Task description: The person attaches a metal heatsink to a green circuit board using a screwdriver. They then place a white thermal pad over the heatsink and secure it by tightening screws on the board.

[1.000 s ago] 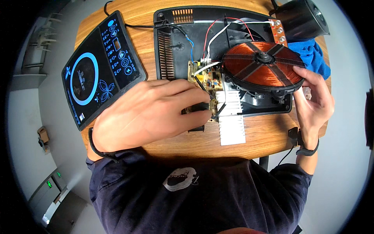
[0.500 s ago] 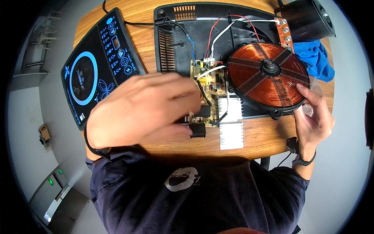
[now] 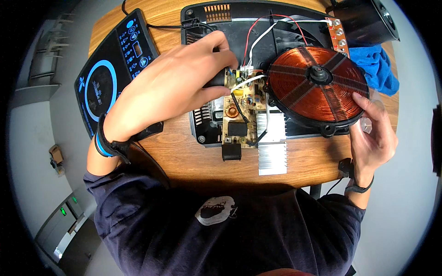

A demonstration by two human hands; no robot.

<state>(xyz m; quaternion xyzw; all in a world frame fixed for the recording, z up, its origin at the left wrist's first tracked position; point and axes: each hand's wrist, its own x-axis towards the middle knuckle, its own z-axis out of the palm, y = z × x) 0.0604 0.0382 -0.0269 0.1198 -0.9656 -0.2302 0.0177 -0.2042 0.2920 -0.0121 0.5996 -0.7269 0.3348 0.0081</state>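
Observation:
An opened induction cooker lies on a wooden table (image 3: pixel 184 158): a black base shell (image 3: pixel 258 27), a yellowish circuit board (image 3: pixel 241 108) with a silver heat sink (image 3: pixel 271 149), and a round copper coil (image 3: pixel 317 87). My left hand (image 3: pixel 170 89) reaches over the board's upper left and grips a black part there; what it is stays hidden under the fingers. My right hand (image 3: pixel 373 135) holds the coil's right rim with thumb and fingers, and the coil looks slightly lifted.
The cooker's black glass top panel (image 3: pixel 115 73) with a blue ring lies at the left, linked by a cable. A blue cloth (image 3: pixel 380 69) and a black fan housing (image 3: pixel 363 18) sit at the upper right. Red, white and black wires (image 3: pixel 258 32) cross the base.
My left hand has moved up from the board's lower edge to its upper left. The coil has shifted and my right hand stays at its right rim.

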